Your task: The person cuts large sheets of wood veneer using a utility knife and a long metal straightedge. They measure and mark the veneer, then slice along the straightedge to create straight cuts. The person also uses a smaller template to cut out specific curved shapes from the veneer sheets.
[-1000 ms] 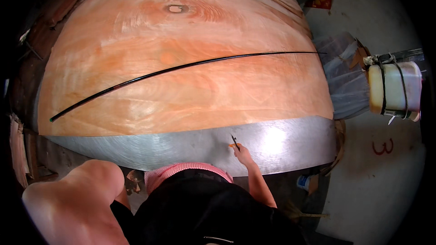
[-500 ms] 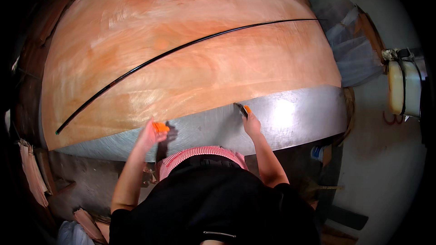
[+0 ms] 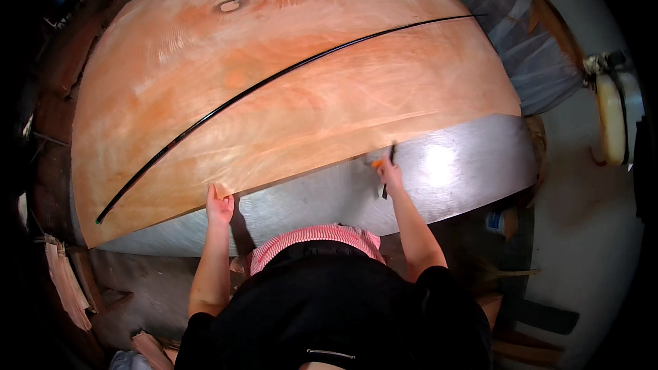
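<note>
A large thin sheet of orange-brown wood veneer [image 3: 295, 130] covers most of a shiny grey metal-like tabletop [image 3: 308, 199]. At the sheet's near edge, left of centre, my left hand [image 3: 220, 207] is closed on the edge, which stands slightly raised there. My right hand [image 3: 391, 175] is closed around a slim dark tool [image 3: 385, 192] over the bare tabletop; an orange part [image 3: 377, 164] shows beside the fingers. Motion blurs that hand, and the tool's kind is unclear. Diagonally across the veneer lies a long thin black rod [image 3: 267, 82].
Near its far side the veneer has a dark-rimmed knot hole [image 3: 232, 5]. Translucent plastic sheeting [image 3: 538, 62] hangs past the right edge. A pale yellowish container [image 3: 611, 120] stands farther right. Broken wood strips [image 3: 65, 281] lean at the left.
My left hand has moved to the veneer's edge and gripped it; the orange thing it held no longer shows there. My right hand has turned the dark tool. The view has shifted slightly.
</note>
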A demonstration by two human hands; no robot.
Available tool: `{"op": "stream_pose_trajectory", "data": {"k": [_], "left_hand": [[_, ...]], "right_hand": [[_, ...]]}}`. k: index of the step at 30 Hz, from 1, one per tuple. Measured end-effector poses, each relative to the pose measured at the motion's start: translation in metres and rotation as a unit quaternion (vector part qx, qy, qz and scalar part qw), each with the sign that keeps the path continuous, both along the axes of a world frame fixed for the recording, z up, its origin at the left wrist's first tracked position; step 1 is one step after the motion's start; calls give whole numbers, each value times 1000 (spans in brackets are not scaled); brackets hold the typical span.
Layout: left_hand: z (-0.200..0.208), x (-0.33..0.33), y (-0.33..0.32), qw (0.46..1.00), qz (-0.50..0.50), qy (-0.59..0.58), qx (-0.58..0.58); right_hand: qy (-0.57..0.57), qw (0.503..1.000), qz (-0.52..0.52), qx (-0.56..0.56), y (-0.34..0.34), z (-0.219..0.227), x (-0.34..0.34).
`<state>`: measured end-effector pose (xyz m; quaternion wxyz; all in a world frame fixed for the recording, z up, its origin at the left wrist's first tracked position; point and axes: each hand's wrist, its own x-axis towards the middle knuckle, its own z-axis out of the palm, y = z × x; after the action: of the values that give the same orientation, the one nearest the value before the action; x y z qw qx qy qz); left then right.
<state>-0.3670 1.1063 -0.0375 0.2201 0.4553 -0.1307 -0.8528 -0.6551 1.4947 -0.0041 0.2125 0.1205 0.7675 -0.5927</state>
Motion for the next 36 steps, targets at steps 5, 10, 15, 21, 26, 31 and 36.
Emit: {"op": "stream_pose_trajectory", "data": {"k": [5,10,15,21,26,31,36], "left_hand": [[3,3,-13,998,-36,-30,-32],[20,1,0,996,-25,-49,-77],[19,35,12,995,5,-77,-69],[2,125,34,992,-12,-99,-79],[-11,232,57,989,-36,-132,-61],[-29,322,103,990,-56,-126,-40],[-45,414,136,977,-114,-179,-9]], "right_hand": [[-34,954,-185,-231,-14,2,-68],[-26,952,-216,-217,-13,0,-73],[-27,963,-194,-186,5,1,-30],[-55,961,-201,-185,45,-30,82],[-86,960,-213,-160,84,-29,219],[-138,955,-243,-100,149,-49,339],[-173,942,-284,-47,199,-59,444]]}}
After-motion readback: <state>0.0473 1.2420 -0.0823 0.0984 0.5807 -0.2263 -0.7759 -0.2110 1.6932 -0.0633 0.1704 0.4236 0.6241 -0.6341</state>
